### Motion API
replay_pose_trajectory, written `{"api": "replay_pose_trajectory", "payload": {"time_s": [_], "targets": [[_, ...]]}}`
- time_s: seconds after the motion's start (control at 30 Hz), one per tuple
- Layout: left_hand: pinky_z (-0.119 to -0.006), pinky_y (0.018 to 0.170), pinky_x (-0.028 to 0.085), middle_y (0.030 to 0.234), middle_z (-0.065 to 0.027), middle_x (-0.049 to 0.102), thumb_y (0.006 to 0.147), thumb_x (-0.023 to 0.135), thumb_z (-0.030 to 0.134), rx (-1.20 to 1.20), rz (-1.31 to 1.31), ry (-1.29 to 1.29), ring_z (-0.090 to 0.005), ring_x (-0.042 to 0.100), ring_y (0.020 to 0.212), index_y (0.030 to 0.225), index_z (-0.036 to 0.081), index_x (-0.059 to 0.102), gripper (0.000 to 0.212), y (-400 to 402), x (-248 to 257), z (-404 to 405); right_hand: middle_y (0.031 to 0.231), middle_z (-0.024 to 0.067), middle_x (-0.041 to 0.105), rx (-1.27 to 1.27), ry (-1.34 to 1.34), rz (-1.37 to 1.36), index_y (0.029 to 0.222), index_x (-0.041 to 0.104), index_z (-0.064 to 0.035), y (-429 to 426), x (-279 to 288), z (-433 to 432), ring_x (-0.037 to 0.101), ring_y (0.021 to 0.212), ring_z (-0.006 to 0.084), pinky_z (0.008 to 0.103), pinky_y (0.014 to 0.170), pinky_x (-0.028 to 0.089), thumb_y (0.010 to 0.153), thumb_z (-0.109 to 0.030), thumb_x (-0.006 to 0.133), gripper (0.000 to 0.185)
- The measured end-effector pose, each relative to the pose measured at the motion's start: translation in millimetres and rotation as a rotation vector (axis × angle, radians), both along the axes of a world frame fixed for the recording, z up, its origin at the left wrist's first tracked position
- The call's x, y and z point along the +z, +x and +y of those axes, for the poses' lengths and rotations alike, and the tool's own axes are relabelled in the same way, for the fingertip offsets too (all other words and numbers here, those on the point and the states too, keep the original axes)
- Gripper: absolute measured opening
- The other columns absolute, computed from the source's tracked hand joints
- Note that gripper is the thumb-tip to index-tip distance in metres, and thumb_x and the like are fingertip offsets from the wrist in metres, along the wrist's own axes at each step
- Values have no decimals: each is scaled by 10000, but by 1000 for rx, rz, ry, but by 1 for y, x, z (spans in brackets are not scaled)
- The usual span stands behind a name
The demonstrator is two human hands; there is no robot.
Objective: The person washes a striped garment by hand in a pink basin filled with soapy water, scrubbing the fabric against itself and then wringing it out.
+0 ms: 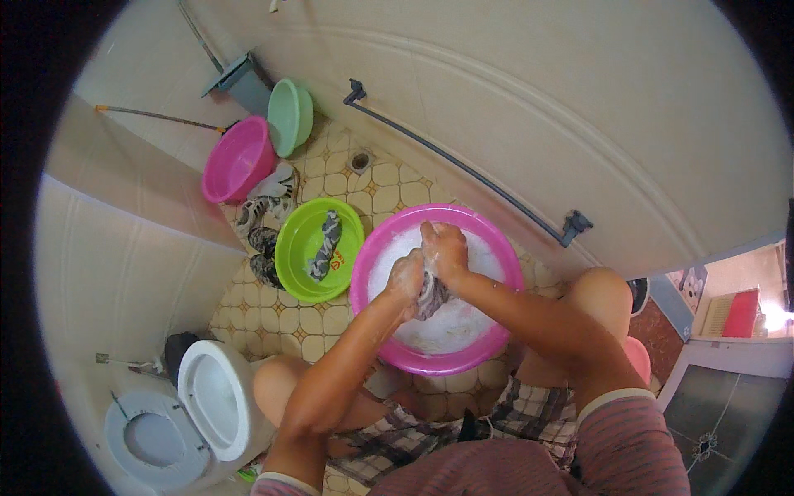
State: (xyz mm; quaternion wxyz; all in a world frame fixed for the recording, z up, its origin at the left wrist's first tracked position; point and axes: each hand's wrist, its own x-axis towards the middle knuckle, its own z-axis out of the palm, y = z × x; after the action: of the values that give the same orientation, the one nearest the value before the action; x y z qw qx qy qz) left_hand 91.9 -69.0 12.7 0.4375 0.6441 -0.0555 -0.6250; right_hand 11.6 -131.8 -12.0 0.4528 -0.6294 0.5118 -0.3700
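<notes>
Between my knees stands a large pink plastic basin (437, 366) full of white suds. Above the foam, my left hand (406, 277) and my right hand (444, 248) are closed together on a wet grey-and-white cloth (432, 296). Lather covers the fingers of both hands. The cloth's loose end hangs in a bunch below the grip, and its upper part is hidden by my hands. Just to the left, a lime-green basin (294, 273) has a twisted grey-and-white cloth (325, 245) lying in it.
Shoes (267, 198) and dark crumpled items (265, 257) lie left of the green basin. Behind lean another pink basin (239, 161), a mint basin (290, 118) and a dustpan (243, 84). A toilet (217, 397) stands lower left. A grey rail (459, 164) runs along the wall.
</notes>
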Motion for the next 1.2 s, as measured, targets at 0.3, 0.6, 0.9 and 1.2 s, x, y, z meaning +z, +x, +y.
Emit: {"api": "replay_pose_trajectory", "payload": {"time_s": [0.3, 0.6, 0.9, 1.2], "targets": [[-446, 791, 563, 1093, -161, 674, 994, 420, 354, 21, 299, -122, -287, 674, 897, 1104, 42, 602, 378, 11, -24, -6, 636, 244, 539, 103, 91, 127, 694, 557, 22, 0, 25, 4, 487, 553, 358, 445, 591, 447, 926, -351, 547, 439], [-463, 812, 557, 1076, -160, 661, 1000, 421, 330, -15, 363, -105, -298, 668, 907, 1104, 28, 597, 364, 36, -59, 4, 856, 190, 681, -17, -190, 149, 825, 676, -64, 27, -20, 26, 637, 833, 396, 501, 759, 497, 910, -342, 576, 307], [-430, 678, 570, 967, -115, 647, 979, 428, 261, 85, 309, -108, -247, 663, 827, 1061, 34, 583, 287, 52, -56, 5, 744, 238, 599, 273, -142, 225, 757, 616, -24, 19, 12, 34, 571, 675, 427, 496, 639, 452, 928, -327, 556, 353], [-372, 902, 506, 1080, -86, 652, 1015, 453, 297, -173, -86, -336, -198, 634, 999, 1111, 61, 623, 306, 32, 29, -7, 1046, 111, 673, 375, 382, -254, 1122, 609, -30, 3, 20, -50, 624, 955, 192, 323, 862, 489, 823, -381, 769, 487]]}}
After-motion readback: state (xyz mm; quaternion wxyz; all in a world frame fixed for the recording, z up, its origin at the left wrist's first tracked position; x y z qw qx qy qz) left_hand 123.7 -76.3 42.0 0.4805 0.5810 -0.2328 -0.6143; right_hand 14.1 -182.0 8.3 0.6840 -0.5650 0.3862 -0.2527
